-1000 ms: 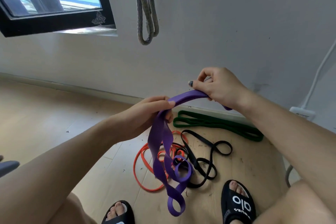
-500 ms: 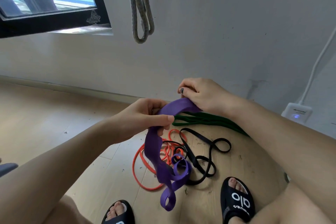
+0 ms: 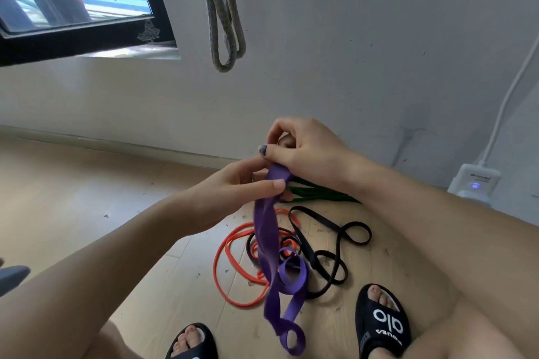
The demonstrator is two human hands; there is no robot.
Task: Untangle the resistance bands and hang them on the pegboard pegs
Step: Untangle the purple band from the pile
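head view: my left hand (image 3: 233,192) and right hand (image 3: 303,151) both pinch the purple band's (image 3: 267,245) top; it hangs twisted above the orange band (image 3: 230,277) and black band (image 3: 329,256) on the floor (image 3: 73,198); green band (image 3: 318,194) lies by the wall.

Both forearms were bare, with no sleeves, watch or jewellery showing. The right hand (image 3: 306,151) had a dark, chipped polish on its thumbnail. The person wore black open-toed slide sandals: the right sandal (image 3: 382,322) carried white lettering across its strap, while the left sandal (image 3: 194,342) showed only its plain black front edge. The legs were bare.
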